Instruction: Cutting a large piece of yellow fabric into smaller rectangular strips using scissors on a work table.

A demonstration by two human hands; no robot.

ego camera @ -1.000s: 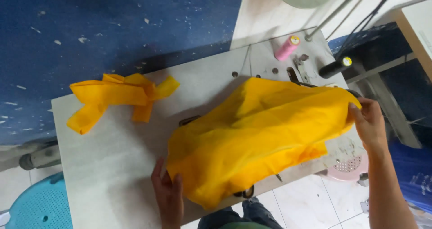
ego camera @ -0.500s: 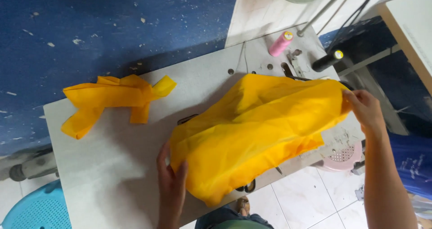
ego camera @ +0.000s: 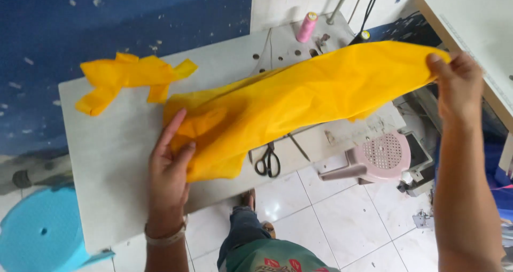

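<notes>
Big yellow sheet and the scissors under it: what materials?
The large yellow sheet looks like thin woven or synthetic fabric, matt with a slight sheen: it creases finely and drapes between the left hand and right hand. The black-handled scissors seem metal-bladed, with dark handles, probably plastic or painted; blades partly hidden.
</notes>
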